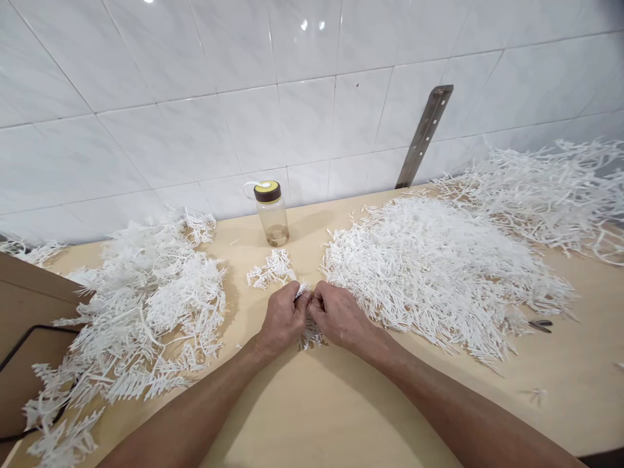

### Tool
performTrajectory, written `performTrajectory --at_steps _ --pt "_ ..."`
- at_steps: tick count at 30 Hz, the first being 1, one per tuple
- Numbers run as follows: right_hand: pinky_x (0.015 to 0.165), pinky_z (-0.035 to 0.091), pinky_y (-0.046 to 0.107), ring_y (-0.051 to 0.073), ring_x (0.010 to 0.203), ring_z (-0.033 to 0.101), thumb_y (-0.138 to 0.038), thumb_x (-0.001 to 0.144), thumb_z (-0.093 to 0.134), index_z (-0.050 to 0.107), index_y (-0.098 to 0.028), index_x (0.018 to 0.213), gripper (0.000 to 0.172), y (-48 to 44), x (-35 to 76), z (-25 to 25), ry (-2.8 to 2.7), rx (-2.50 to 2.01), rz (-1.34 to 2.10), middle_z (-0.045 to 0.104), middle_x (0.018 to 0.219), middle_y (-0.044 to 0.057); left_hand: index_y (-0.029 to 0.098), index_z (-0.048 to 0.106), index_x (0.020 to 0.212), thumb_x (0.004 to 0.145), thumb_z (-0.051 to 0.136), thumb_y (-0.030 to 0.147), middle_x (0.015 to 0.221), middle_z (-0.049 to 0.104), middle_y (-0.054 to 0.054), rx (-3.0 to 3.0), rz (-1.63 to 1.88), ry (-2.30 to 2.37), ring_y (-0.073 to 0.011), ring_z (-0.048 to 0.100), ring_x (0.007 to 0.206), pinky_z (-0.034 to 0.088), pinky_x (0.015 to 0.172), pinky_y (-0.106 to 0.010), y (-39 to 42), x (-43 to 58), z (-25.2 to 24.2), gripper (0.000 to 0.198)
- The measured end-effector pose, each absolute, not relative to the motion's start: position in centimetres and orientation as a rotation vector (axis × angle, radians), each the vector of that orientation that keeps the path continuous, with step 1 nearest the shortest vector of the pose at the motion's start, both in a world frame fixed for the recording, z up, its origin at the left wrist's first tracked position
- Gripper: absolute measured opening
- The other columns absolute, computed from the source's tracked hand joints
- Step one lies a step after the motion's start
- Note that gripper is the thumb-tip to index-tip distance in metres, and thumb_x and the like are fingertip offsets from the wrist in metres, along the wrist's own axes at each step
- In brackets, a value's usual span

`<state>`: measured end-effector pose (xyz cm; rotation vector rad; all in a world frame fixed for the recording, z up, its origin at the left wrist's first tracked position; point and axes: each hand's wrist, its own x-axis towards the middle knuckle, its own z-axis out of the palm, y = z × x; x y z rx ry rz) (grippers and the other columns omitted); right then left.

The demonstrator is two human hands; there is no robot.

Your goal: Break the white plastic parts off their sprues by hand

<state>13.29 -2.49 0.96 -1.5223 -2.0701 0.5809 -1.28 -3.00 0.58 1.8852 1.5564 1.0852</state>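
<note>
Both hands meet at the middle of the wooden table [312, 403], knuckles up. The left hand [283, 318] and right hand [338, 315] are each closed, pinching one small bunch of white strips [309, 338] between them. A big heap [439, 266] lies just right, another heap [156, 305] left. A brown-lidded bottle [273, 214] stands at the far tiled wall.

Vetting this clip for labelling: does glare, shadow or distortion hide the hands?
Head view: glare shows only as small spots high on the tiled wall; head view: the wide lens bends the tile lines and the table edges; head view: soft light, faint shadows, left hand and right hand sharp, though they partly cover the white bunch they pinch.
</note>
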Motion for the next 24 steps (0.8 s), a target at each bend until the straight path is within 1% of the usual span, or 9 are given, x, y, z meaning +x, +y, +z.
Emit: performTrajectory --at_steps 3,7,10,12,14,17,20,22,24 --pt "0.053 0.03 0.025 0.014 0.056 0.05 -0.017 0.086 0.051 0.044 -0.021 0.067 0.021 -2.5 13.0 1.8 -1.99 -1.551 0.779 0.055 0.061 0.0 0.022 0.037 0.063 0.086 0.052 0.037 0.057 0.04 0.005 1.846 1.112 1.554 -0.0125 0.035 0.057 0.028 0.057 -0.027 -3.0 -1.2 0.4 0.031" --pt "0.043 0.034 0.023 0.013 0.039 0.051 -0.02 0.088 0.045 0.045 -0.023 0.071 0.017 -2.2 13.2 2.4 -1.755 -1.494 1.211 0.048 0.044 -0.006 0.02 0.044 0.067 0.084 0.058 0.044 0.06 0.047 0.004 1.634 1.195 1.464 -0.0125 0.042 0.06 0.035 0.057 -0.025 -2.9 -1.2 0.5 0.032" --pt "0.04 0.035 0.022 0.012 0.036 0.05 -0.018 0.084 0.048 0.045 -0.023 0.071 0.014 -1.5 14.2 2.0 -1.64 -1.488 1.04 0.05 0.043 -0.007 0.019 0.05 0.07 0.083 0.061 0.046 0.062 0.051 0.003 1.527 1.242 1.418 -0.0123 0.045 0.06 0.037 0.056 -0.025 -2.8 -1.4 0.9 0.032" --pt "0.04 0.037 0.023 0.012 0.037 0.05 -0.019 0.082 0.051 0.047 -0.022 0.072 0.011 -1.0 15.0 1.8 -1.573 -1.509 0.868 0.053 0.047 -0.006 0.018 0.05 0.069 0.082 0.062 0.047 0.06 0.048 0.004 1.5 1.248 1.402 -0.0111 0.042 0.057 0.036 0.055 -0.024 -2.7 -1.5 1.1 0.033" --pt "0.039 0.038 0.023 0.012 0.036 0.05 -0.024 0.083 0.052 0.052 -0.022 0.077 0.007 -0.9 15.6 1.8 -1.548 -1.48 0.882 0.056 0.051 -0.006 0.019 0.049 0.067 0.081 0.062 0.049 0.057 0.044 0.005 1.474 1.235 1.375 -0.0102 0.039 0.054 0.034 0.052 -0.024 -2.5 -1.6 1.0 0.037" --pt "0.041 0.042 0.024 0.01 0.041 0.054 -0.026 0.083 0.053 0.057 -0.02 0.082 0.007 -1.3 15.4 2.3 -1.608 -1.344 0.981 0.07 0.075 0.001 0.019 0.048 0.065 0.08 0.063 0.053 0.054 0.042 0.006 1.434 1.213 1.357 -0.0097 0.037 0.052 0.031 0.05 -0.024 -2.4 -1.7 0.8 0.041" --pt "0.053 0.049 0.025 0.012 0.059 0.063 -0.021 0.079 0.057 0.056 -0.019 0.077 0.003 -1.9 14.8 2.6 -1.713 -1.229 0.892 0.073 0.099 0.007 0.019 0.047 0.061 0.079 0.065 0.055 0.053 0.04 0.006 1.416 1.195 1.373 -0.0095 0.036 0.051 0.029 0.048 -0.024 -2.3 -1.7 0.8 0.044" --pt "0.056 0.048 0.025 0.012 0.059 0.061 -0.019 0.078 0.057 0.056 -0.02 0.076 0.002 -2.2 14.5 2.5 -1.775 -1.211 0.834 0.073 0.09 0.005 0.019 0.046 0.06 0.078 0.066 0.055 0.053 0.04 0.006 1.416 1.187 1.385 -0.0095 0.036 0.051 0.029 0.048 -0.024 -2.3 -1.6 0.9 0.045" --pt "0.05 0.043 0.024 0.011 0.049 0.054 -0.02 0.079 0.057 0.057 -0.02 0.079 0.001 -2.2 14.4 2.3 -1.805 -1.241 0.838 0.068 0.07 0.0 0.019 0.045 0.059 0.078 0.066 0.054 0.053 0.04 0.006 1.41 1.189 1.395 -0.0096 0.036 0.051 0.029 0.048 -0.024 -2.4 -1.6 1.0 0.045"
